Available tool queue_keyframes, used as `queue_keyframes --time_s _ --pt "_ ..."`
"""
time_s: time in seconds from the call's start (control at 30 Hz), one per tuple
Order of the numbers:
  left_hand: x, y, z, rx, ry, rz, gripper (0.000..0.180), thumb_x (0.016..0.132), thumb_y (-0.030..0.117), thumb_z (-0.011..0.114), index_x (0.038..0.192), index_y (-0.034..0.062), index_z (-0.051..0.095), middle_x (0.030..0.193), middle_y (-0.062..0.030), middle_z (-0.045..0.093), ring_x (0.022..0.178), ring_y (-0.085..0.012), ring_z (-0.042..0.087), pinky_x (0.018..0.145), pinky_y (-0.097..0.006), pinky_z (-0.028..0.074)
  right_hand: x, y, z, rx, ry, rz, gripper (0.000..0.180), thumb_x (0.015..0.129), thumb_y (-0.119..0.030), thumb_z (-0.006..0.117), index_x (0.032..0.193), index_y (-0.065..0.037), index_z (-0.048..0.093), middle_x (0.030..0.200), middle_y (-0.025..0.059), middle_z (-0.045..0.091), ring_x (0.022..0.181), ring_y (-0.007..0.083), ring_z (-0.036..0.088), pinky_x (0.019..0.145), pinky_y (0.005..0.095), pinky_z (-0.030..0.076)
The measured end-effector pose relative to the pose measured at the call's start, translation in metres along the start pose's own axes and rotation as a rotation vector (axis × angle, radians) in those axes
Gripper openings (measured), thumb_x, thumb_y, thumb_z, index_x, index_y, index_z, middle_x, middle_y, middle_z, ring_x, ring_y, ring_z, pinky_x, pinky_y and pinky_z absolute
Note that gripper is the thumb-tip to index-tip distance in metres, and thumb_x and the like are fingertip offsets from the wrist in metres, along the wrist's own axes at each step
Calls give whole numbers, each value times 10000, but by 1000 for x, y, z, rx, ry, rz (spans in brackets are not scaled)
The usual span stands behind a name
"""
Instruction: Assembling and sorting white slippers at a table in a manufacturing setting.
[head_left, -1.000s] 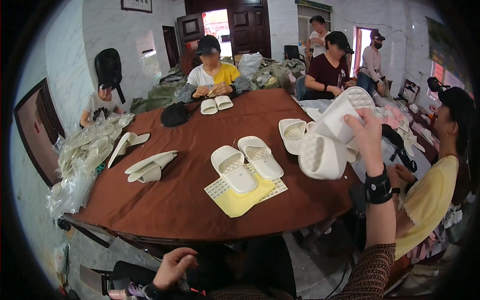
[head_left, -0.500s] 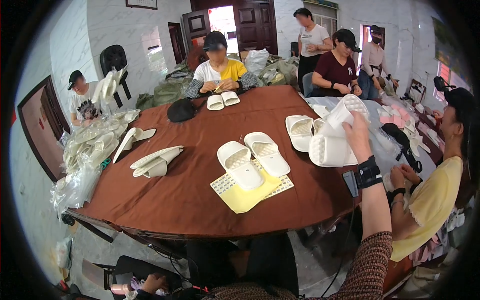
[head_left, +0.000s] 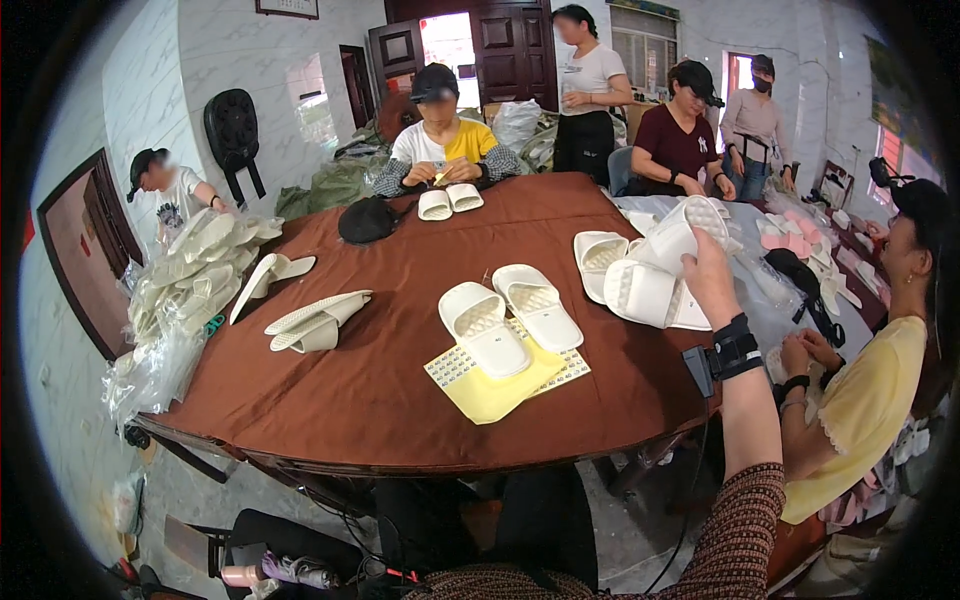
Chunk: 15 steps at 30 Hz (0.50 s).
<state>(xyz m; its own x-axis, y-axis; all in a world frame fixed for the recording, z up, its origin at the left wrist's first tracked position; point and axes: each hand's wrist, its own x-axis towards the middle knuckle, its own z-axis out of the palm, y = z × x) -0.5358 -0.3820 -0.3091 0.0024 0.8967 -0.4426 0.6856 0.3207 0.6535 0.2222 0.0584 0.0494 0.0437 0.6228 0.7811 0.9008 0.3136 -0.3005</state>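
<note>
My right hand (head_left: 712,278) is raised over the right side of the brown table (head_left: 350,400) and grips a pair of white slippers (head_left: 655,270), soles facing me. Another white slipper (head_left: 597,252) lies just left of them on the table. In front of me a pair of white slippers (head_left: 510,315) rests partly on a yellow sheet (head_left: 492,392) with sticker sheets beside it. My left hand is out of view.
Loose white slippers (head_left: 315,320) lie at the left, near a pile of bagged slippers (head_left: 185,285). Several people sit or stand around the table; one at the far side handles a white pair (head_left: 449,202) beside a black cap (head_left: 365,220). A person in yellow (head_left: 860,400) sits at my right.
My right hand has lowered the white slippers toward the table's right side. My left hand, seen low at the bottom edge a second ago, has dropped out of view.
</note>
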Motion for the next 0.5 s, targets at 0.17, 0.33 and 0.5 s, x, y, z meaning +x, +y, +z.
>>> queue_keyframes --time_s 0.17,0.33,0.5 --pt "3 -9 9 64 -4 5 286 911 223 572 978 -48 634 748 -129 667 650 -239 642 594 -352 519 -1 11 -13 -55 -111 210 328 789 -163 644 1076 -18 583 1023 242 637 993 415 595 840 476 474" --pt "13 -12 5 145 -9 16 289 910 231 573 984 -42 633 759 -132 667 668 -252 643 602 -359 520 1 9 -23 -56 -39 229 255 768 -176 671 932 14 624 929 245 654 943 427 610 802 477 475" --pt "22 -11 1 234 -37 33 292 908 239 573 991 -35 632 770 -136 667 686 -265 644 610 -366 522 11 30 -40 91 146 289 288 751 -143 685 945 62 630 824 194 687 756 285 672 689 397 502"
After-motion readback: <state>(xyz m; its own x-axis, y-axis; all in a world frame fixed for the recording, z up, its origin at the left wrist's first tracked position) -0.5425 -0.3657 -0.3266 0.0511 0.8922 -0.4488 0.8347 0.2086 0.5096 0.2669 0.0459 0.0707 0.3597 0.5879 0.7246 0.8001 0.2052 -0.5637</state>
